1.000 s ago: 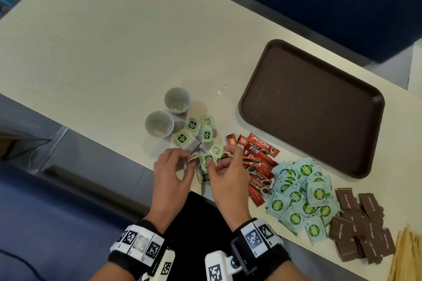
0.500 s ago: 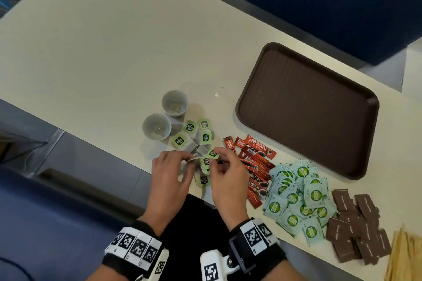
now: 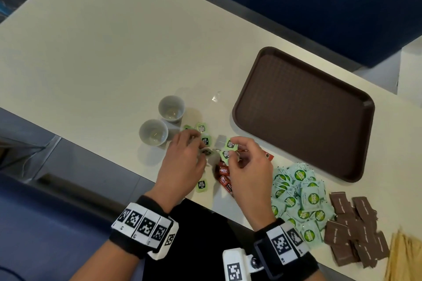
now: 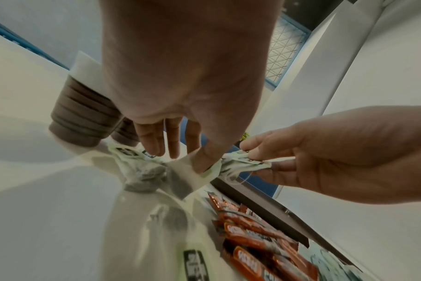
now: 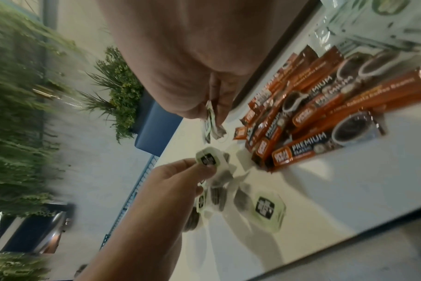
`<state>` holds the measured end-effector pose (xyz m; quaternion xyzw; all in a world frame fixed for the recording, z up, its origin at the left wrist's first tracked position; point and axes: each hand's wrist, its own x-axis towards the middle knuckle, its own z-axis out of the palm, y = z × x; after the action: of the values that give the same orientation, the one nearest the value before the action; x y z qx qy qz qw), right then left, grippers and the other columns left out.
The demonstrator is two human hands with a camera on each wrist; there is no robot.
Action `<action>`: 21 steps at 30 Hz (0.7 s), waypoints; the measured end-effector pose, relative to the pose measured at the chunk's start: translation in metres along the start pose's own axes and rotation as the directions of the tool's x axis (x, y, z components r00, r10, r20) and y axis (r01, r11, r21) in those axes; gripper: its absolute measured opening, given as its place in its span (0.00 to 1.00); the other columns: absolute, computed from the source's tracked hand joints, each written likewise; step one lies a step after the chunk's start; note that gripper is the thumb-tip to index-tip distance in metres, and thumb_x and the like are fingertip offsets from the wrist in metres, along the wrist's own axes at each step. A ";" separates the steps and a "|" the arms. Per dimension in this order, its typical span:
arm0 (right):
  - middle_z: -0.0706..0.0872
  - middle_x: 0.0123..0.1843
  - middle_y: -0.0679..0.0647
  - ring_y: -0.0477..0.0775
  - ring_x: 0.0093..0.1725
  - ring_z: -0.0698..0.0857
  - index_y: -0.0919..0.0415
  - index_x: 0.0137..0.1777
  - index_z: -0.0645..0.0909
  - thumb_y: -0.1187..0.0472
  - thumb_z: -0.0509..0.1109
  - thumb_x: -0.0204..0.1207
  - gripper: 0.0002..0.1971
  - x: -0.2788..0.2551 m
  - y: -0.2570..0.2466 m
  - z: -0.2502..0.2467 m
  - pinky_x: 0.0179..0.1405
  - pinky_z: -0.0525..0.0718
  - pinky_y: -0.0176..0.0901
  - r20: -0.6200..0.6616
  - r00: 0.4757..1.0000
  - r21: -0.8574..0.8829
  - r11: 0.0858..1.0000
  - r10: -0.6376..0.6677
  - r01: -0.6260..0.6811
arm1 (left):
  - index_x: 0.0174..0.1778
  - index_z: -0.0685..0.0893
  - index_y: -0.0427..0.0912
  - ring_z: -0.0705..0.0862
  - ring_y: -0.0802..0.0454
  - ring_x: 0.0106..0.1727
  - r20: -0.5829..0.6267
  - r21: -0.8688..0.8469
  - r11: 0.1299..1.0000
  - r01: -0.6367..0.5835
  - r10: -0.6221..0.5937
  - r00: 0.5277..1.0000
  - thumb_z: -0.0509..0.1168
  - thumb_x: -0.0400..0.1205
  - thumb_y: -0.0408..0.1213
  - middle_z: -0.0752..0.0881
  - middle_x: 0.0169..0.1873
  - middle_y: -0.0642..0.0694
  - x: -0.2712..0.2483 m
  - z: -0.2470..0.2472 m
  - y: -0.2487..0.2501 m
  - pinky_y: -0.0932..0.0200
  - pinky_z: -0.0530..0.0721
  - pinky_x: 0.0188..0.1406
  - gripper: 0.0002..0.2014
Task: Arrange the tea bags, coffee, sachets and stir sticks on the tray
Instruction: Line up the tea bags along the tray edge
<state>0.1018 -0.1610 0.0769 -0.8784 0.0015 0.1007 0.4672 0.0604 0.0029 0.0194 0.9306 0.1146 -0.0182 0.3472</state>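
Note:
Green-tagged tea bags (image 3: 202, 127) lie loose near the table's front edge. My left hand (image 3: 202, 151) pinches one tea bag's tag (image 5: 207, 157) between thumb and fingers. My right hand (image 3: 231, 151) pinches the tags of a few tea bags (image 3: 229, 143), lifted just over the red coffee sticks (image 3: 222, 171). In the left wrist view, strings and bags (image 4: 243, 162) hang tangled between the two hands. The brown tray (image 3: 303, 109) lies bare to the right. Pale green sachets (image 3: 299, 201), brown sachets (image 3: 356, 228) and wooden stir sticks (image 3: 404, 258) sit in piles at the front right.
Two small grey cups (image 3: 171, 108) (image 3: 153, 132) stand just left of the tea bags. A scrap of clear wrapper (image 3: 215, 96) lies between the cups and the tray. The table edge runs right below my wrists.
My hands have drawn apart: the right hand moved right over the coffee sticks with its tea bag tags, the left hand shifted up toward the cups.

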 end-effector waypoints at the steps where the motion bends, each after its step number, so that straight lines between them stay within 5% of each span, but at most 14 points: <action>1: 0.90 0.51 0.38 0.40 0.50 0.88 0.44 0.61 0.88 0.65 0.75 0.85 0.14 0.002 0.000 -0.005 0.45 0.84 0.29 -0.009 1.000 -0.010 1.000 -0.006 0.006 | 0.58 0.89 0.37 0.77 0.38 0.73 0.023 0.016 1.000 0.007 -0.007 1.000 0.74 0.81 0.29 0.83 0.73 0.40 0.004 0.001 0.001 0.41 0.80 0.75 0.10; 5: 0.90 0.51 0.39 0.41 0.51 0.88 0.41 0.61 0.87 0.64 0.74 0.85 0.15 0.008 0.002 -0.024 0.44 0.84 0.31 0.002 1.000 -0.033 0.999 -0.019 0.019 | 0.59 0.89 0.40 0.75 0.37 0.77 0.106 0.104 0.995 0.004 -0.015 0.994 0.72 0.83 0.31 0.83 0.79 0.44 0.018 0.002 0.004 0.40 0.77 0.78 0.09; 8: 0.89 0.50 0.39 0.42 0.48 0.88 0.40 0.61 0.86 0.63 0.74 0.86 0.14 0.013 0.004 -0.034 0.42 0.79 0.26 0.018 1.000 -0.044 0.999 -0.023 0.023 | 0.54 0.90 0.42 0.80 0.38 0.67 0.076 0.131 0.991 -0.028 0.018 0.997 0.74 0.82 0.31 0.91 0.63 0.45 0.023 0.001 0.004 0.39 0.83 0.65 0.07; 12: 0.90 0.52 0.38 0.42 0.50 0.88 0.40 0.61 0.86 0.64 0.74 0.86 0.15 0.017 0.008 -0.039 0.43 0.85 0.35 0.032 0.999 -0.053 0.998 -0.019 0.021 | 0.51 0.89 0.44 0.83 0.40 0.59 0.008 0.111 0.991 -0.075 0.075 0.997 0.76 0.82 0.31 0.91 0.51 0.48 0.025 -0.002 0.001 0.41 0.82 0.57 0.06; 15: 0.90 0.52 0.38 0.43 0.49 0.88 0.39 0.61 0.86 0.64 0.74 0.86 0.15 0.021 0.010 -0.039 0.43 0.84 0.36 0.059 0.998 -0.051 0.999 -0.013 0.016 | 0.53 0.88 0.45 0.81 0.42 0.58 -0.009 0.060 0.995 -0.086 0.087 0.996 0.76 0.83 0.31 0.90 0.50 0.50 0.026 -0.005 0.003 0.46 0.76 0.55 0.07; 21: 0.88 0.56 0.35 0.40 0.55 0.88 0.39 0.61 0.85 0.64 0.72 0.87 0.15 0.031 0.004 -0.039 0.46 0.84 0.32 0.140 0.990 -0.066 0.997 -0.031 0.041 | 0.66 0.84 0.47 0.81 0.51 0.62 0.038 -0.174 0.984 0.037 -0.030 0.999 0.72 0.87 0.31 0.87 0.55 0.51 0.032 -0.009 0.009 0.52 0.81 0.58 0.13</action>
<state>0.1391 -0.1925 0.0894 -0.8846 -0.0504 0.1531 0.4376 0.0937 0.0082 0.0284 0.8942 0.1252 -0.0305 0.4288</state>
